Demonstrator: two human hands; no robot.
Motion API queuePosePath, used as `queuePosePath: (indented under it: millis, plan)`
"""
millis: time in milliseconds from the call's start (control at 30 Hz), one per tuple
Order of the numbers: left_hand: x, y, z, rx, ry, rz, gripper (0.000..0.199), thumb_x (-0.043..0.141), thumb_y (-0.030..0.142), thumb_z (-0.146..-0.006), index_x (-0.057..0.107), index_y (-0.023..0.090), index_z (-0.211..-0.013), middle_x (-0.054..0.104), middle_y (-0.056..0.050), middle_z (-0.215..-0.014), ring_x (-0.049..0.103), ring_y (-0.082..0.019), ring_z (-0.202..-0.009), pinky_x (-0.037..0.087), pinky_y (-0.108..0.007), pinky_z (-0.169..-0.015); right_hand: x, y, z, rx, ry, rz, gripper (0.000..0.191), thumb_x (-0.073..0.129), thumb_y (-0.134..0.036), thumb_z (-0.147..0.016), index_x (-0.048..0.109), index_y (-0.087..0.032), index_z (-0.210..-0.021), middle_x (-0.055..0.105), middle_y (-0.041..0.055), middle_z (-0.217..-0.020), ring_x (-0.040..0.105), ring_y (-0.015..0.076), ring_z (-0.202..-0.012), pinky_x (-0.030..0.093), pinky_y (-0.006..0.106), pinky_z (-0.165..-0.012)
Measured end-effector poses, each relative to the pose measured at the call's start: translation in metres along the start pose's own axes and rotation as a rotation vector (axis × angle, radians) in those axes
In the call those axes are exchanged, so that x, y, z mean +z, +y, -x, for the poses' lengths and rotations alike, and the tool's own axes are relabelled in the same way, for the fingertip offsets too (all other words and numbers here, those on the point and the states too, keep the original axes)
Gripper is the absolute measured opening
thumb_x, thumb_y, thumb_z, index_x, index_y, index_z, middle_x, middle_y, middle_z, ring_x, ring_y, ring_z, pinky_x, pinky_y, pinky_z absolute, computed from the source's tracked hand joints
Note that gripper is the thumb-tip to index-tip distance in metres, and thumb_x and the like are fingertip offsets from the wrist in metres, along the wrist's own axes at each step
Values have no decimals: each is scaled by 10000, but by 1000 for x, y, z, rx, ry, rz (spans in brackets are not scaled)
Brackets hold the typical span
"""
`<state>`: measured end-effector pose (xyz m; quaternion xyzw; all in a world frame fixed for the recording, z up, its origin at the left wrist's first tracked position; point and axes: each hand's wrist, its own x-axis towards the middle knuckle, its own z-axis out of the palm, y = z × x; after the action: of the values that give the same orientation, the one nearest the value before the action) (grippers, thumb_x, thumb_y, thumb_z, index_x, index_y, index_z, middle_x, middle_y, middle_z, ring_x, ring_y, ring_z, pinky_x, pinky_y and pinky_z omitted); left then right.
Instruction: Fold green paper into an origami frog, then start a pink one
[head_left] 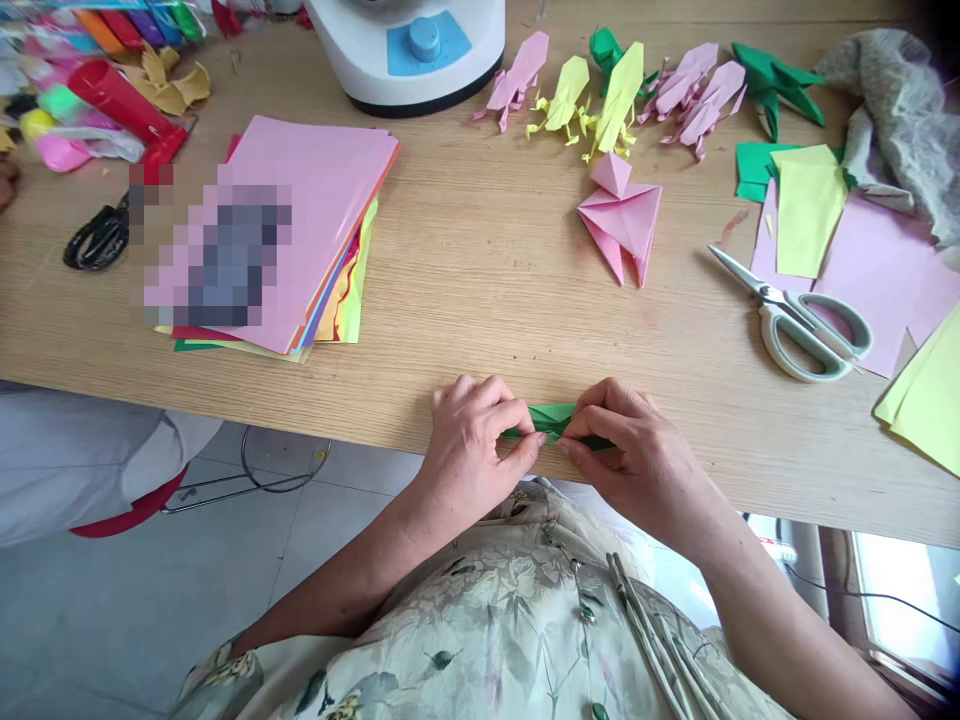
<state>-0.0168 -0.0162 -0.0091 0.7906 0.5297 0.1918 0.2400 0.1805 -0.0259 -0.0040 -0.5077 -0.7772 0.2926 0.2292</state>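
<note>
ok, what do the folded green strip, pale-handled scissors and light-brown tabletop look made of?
Folded green strip: matte paper, thin creased layers. Pale-handled scissors: likely metal blades, grey gleam; handles probably plastic, smooth and rounded. Light-brown tabletop: low-sheen wood or laminate; visible grain fits either.

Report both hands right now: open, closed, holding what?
Left hand: closed, pinching the folded green paper.
Right hand: closed, pinching the same paper.
</note>
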Motion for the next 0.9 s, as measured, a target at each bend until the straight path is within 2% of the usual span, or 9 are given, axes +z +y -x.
queuePosePath:
  millis: [167,433,633,900]
  plan:
    - [-2,1,-1,-6,-28,-30,133,692,262,-858,614,208,-765,618,5,-876,505,-200,-895,315,-368,-810,3,4,3,8,28,-57,115,655,-139,-869,622,-199,-776,554,32,-901,542,165,-807,431,342,-792]
    - [-4,-2,-2,-1,-61,-23,160,730,300,-858,618,217,-780,620,14,-880,502,-199,-904,306,-352,-796,1,10,6,-32,-26,-85,101,642,-120,-878,609,-194,-818,556,39,-941,540,165,-835,415,345,-786]
    - [-5,-2,-1,-16,-64,-12,180,720,275,-861,591,196,-764,603,-4,-883,522,-199,-921,327,-353,-816,7,3,4,11,56,-71,134,634,-143,-887,603,-194,-767,547,22,-863,521,161,-780,386,344,-753]
    - [-5,-2,-2,-14,-54,11,149,710,216,-856,588,190,-776,558,-13,-961,551,-190,-948,344,-364,-851,12,3,1,19,96,-16,180,645,-153,-869,565,-186,-712,543,27,-842,508,160,-764,393,333,-730]
